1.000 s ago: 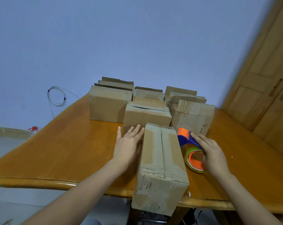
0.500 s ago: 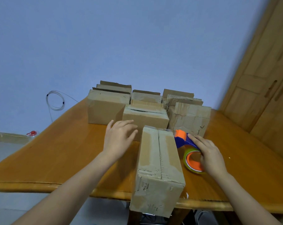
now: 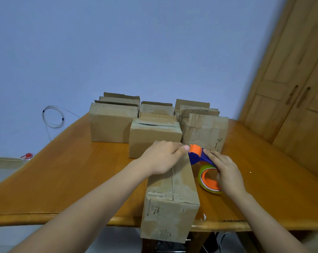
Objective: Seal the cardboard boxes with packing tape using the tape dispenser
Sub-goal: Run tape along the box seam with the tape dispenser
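Observation:
A closed cardboard box (image 3: pixel 171 198) lies lengthwise in front of me, its near end hanging over the table's front edge, with a seam running down its top. My left hand (image 3: pixel 161 157) rests across the far end of the box top, fingertips reaching the orange head of the tape dispenser (image 3: pixel 198 156). The dispenser is blue and orange, carries a greenish tape roll (image 3: pixel 207 179) with an orange core, and stands just right of the box. My right hand (image 3: pixel 225 172) grips it over the handle and roll.
Several more cardboard boxes (image 3: pixel 154 137) stand clustered behind, some with flaps up. The wooden table (image 3: pixel 72 170) stretches left and right of the box. A wooden wardrobe (image 3: pixel 291 97) stands at the right, and a wire coil (image 3: pixel 53 116) hangs on the wall.
My left hand lifted from the box's left side and moved right onto its far top end, up to the dispenser's head. My right hand stayed on the dispenser.

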The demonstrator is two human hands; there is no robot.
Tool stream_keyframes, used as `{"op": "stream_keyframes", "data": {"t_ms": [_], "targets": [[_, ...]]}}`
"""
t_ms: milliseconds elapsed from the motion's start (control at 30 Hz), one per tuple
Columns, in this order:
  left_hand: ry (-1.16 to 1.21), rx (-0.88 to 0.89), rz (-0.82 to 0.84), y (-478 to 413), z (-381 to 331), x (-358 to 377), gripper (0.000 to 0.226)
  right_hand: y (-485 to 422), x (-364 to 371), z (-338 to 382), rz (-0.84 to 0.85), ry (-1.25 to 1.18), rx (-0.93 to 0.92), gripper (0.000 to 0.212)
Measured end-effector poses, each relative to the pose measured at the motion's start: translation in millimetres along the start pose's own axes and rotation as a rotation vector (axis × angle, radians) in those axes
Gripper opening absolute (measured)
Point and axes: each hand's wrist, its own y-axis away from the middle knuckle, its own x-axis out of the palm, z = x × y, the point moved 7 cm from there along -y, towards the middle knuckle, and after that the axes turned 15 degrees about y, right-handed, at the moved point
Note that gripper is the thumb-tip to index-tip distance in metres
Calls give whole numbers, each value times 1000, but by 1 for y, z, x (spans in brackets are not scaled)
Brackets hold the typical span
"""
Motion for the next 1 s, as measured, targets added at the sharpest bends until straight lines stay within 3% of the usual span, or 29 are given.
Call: {"op": "stream_keyframes", "data": {"t_ms": [200,433,700,867,1000], "targets": [[-271,-224,266,-3,-8,42,98,6,-2,5,-28,-36,16,84],[-353,-147,364,6,7,30,86,20,-9,17,-75,10,42,88],[-363,-109,460,25,38,-12,88,56,-26,71,-137,60,130,101],[-318,-154,424,36,48,-28,89,66,-39,100,-93,104,171,115],[-307,-190,330,40,51,-39,77,65,-43,125,-74,86,112,120]]}}
